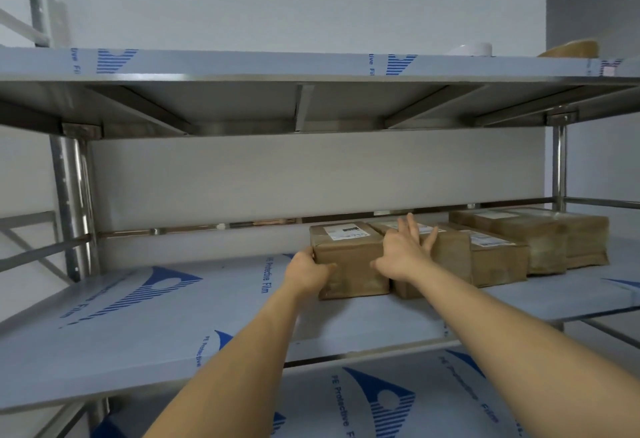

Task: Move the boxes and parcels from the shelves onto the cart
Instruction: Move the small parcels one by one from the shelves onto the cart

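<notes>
**Reader:** What fills the frame?

**Describer:** A steel shelving unit [311, 67] seen from head height, its boards covered in pale film with blue printing. Two bare forearms reach up from the bottom edge toward the middle shelf [173, 316].

**Reader:** Where are the parcels?

**Describer:** A row of brown cardboard boxes sits on that middle shelf, right of centre, running back toward the right edge. The nearest box [349, 261] stands at centre frame with a white label on top. A second box [446, 254] touches its right side, a third box [498, 257] is next, and more boxes [554, 237] lie beyond.

**Reader:** What are the hands doing?

**Describer:** The left hand [308, 273] curls around the nearest box's lower left corner, fingers wrapped on its side. The right hand [405, 250] is spread wide, palm against the front where the first two boxes meet, fingers fanned upward over the top edge.

**Reader:** Anything else?

**Describer:** On the top shelf, upper right, sit a white round object [474, 49] and a tan object [571, 48], both partly hidden by the shelf edge.
</notes>
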